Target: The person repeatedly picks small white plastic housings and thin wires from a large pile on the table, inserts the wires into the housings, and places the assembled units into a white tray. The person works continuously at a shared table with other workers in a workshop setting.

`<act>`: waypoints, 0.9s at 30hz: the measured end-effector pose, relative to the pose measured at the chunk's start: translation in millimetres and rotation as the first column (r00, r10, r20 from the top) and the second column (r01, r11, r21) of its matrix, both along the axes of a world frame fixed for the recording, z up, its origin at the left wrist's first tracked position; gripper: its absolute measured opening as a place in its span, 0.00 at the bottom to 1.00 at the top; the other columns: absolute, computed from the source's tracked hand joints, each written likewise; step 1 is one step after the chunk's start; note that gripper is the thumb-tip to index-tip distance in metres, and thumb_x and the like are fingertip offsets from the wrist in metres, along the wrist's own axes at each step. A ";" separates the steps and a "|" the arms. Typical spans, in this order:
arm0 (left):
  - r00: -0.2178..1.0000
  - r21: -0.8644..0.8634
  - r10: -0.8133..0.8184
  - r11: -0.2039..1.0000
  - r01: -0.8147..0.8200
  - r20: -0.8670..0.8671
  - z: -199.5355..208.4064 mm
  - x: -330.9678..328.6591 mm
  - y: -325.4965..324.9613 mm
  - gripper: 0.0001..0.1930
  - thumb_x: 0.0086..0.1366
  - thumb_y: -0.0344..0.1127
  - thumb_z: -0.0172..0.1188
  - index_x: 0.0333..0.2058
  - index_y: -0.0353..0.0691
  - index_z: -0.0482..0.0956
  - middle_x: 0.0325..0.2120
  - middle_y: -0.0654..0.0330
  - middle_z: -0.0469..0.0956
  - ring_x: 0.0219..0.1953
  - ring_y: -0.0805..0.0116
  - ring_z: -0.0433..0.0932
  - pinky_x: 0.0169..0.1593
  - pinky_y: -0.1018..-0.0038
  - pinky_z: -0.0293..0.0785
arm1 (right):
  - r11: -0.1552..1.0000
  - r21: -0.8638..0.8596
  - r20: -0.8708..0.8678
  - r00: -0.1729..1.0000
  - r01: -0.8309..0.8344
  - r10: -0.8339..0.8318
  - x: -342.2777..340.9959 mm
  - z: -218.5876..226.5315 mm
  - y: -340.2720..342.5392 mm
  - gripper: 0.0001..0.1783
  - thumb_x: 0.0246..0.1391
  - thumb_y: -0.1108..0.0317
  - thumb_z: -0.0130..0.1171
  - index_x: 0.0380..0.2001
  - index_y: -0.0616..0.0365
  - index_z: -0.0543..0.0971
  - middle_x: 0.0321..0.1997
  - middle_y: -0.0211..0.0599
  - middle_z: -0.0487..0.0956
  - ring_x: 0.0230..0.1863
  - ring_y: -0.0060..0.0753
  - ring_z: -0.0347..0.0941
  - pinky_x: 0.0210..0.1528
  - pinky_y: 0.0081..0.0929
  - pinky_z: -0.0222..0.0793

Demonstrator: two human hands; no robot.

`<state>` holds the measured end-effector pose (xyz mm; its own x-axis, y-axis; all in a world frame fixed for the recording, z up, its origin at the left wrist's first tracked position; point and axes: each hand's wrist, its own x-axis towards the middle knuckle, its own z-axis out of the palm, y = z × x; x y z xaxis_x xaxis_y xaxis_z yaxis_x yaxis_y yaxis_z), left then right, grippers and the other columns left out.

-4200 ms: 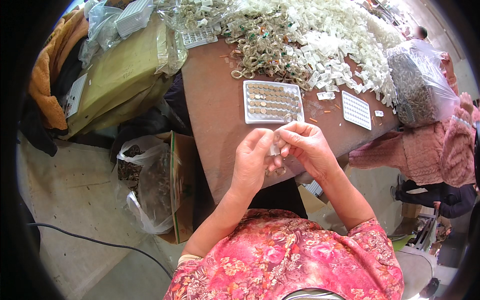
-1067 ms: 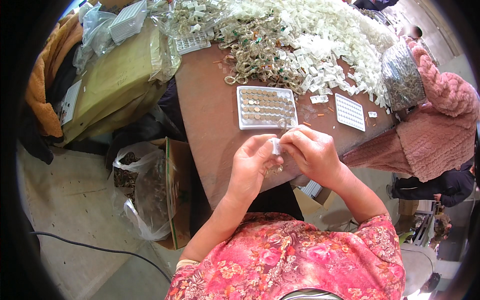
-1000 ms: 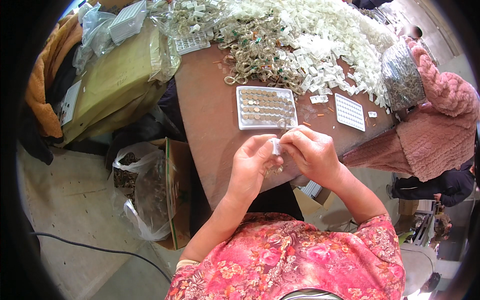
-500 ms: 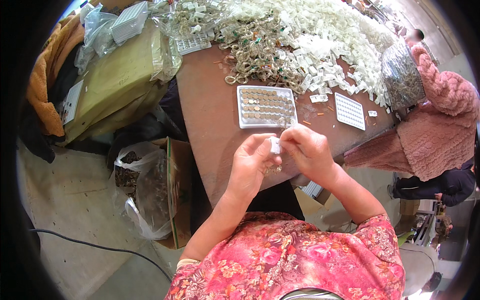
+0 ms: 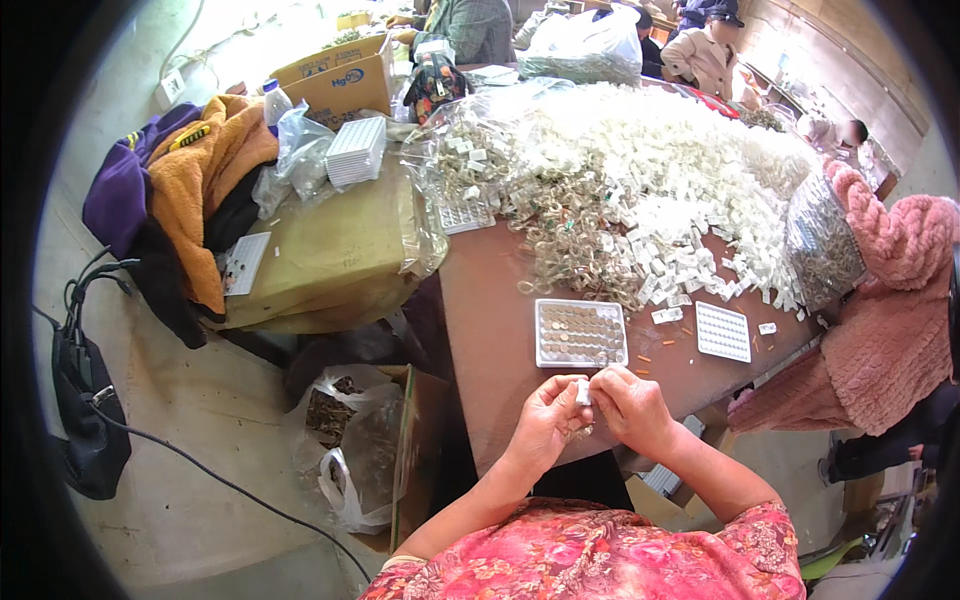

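Observation:
My left hand [image 5: 545, 420] is closed, its thumb and fingers pinching a small white plastic case [image 5: 583, 391]. My right hand [image 5: 632, 408] is closed right beside the case, its fingertips pressed together; what they hold is too small to make out. A bit of clear, thin stranded material hangs below the left fingers. Just beyond the hands lies a white tray [image 5: 541, 362] with rows of small round discs, some shinier than the others. Farther right sits a second white tray [image 5: 744, 357] with rows of small pockets.
A large heap of small white cases [image 5: 690, 190] and a tangle of clear wire-like pieces [image 5: 570, 235] cover the table's far part. Orange sticks [image 5: 643, 358] lie between the trays. At left stand a wrapped package [image 5: 330, 260] and a box with a plastic bag [image 5: 400, 470]. A person in pink [image 5: 860, 340] stands at right.
The view has tilted up and turned left, so more of the room's far side shows and the hands appear lower. Both hands keep the same pinch at the white case.

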<state>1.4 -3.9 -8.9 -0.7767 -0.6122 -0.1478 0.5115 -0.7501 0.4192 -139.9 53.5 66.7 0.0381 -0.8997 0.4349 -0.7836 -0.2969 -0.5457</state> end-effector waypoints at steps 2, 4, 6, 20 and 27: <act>1.000 -0.006 0.000 1.000 0.000 0.010 -1.6 0.7 0.3 0.11 0.69 0.38 0.55 0.44 0.39 0.74 0.34 0.63 0.77 0.31 0.74 0.77 0.38 0.76 0.76 | 1.000 -0.010 -0.006 1.000 -0.001 0.001 2.8 -2.8 0.1 0.06 0.50 0.79 0.56 0.31 0.60 0.71 0.27 0.42 0.72 0.26 0.49 0.74 0.25 0.36 0.71; 1.000 0.019 0.010 1.000 -0.010 0.003 -1.5 -0.3 0.9 0.11 0.69 0.37 0.54 0.44 0.38 0.73 0.34 0.63 0.77 0.31 0.75 0.77 0.38 0.77 0.76 | 1.000 -0.029 -0.030 1.000 -0.007 0.006 1.9 -4.4 -0.7 0.06 0.49 0.79 0.55 0.31 0.60 0.71 0.26 0.41 0.71 0.25 0.47 0.73 0.24 0.36 0.70; 0.999 -0.002 0.002 1.000 -0.002 0.052 0.4 -1.2 0.6 0.11 0.69 0.37 0.54 0.44 0.38 0.73 0.34 0.63 0.77 0.31 0.75 0.77 0.39 0.77 0.76 | 1.000 -0.003 -0.047 0.999 0.002 -0.002 -0.1 -4.9 0.4 0.06 0.48 0.78 0.56 0.31 0.59 0.71 0.26 0.41 0.71 0.25 0.47 0.73 0.24 0.36 0.70; 0.718 -0.978 0.689 -0.203 0.055 -0.102 87.0 9.2 -97.4 0.03 0.59 0.22 0.57 0.31 0.35 0.78 0.29 0.53 0.79 0.29 0.63 0.80 0.33 0.72 0.76 | 0.962 0.130 0.445 0.853 0.238 -0.272 -21.3 -1.0 33.3 0.07 0.54 0.77 0.59 0.38 0.64 0.78 0.28 0.37 0.79 0.27 0.24 0.77 0.31 0.22 0.74; 0.465 -0.696 0.849 -0.491 0.524 -0.249 139.6 -104.3 -278.2 0.21 0.59 0.46 0.61 0.52 0.52 0.75 0.46 0.50 0.77 0.46 0.51 0.77 0.48 0.59 0.71 | 0.932 0.134 0.497 0.791 0.338 -0.358 -21.6 -10.7 51.0 0.05 0.53 0.79 0.59 0.34 0.64 0.78 0.29 0.39 0.80 0.27 0.26 0.78 0.29 0.20 0.74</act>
<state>-102.9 -282.1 130.8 -0.5770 -0.3877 0.7189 -0.4543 0.8838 0.1120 -161.5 104.5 56.0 -0.4960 -0.8248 0.2715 -0.4413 -0.0299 -0.8969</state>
